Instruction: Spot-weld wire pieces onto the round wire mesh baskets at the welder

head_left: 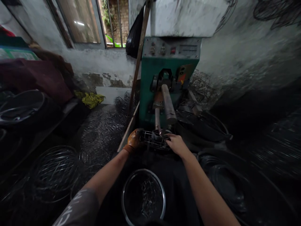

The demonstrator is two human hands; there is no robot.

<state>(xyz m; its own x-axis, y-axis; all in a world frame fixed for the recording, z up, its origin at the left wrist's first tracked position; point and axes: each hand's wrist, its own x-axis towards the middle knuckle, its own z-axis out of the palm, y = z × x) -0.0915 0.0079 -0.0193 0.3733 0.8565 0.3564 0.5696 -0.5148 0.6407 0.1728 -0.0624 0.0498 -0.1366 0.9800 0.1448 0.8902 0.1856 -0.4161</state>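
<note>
In an orange-brown glove, my left hand (134, 138) is closed on the left end of a round wire frame (152, 145). The frame sits just under the electrode arms of a green machine that looks like a spot welder (147, 84). My bare right hand (174, 143) reaches to the frame's right side with thumb and fingers pinched together by the electrode tips; what they hold is too small and dark to make out. The thick upper arm (168, 105) and thinner lower arm (157, 118) point toward me. Below my hands, a round bowl (124, 197) holds small metal pieces.
Wire pieces (101, 128) lie heaped on the floor at left, with round wire racks (56, 171) nearer me. Dark basins (225, 188) stand at right. A wooden pole (138, 62) leans beside the machine. A phone (184, 72) rests on the machine's front.
</note>
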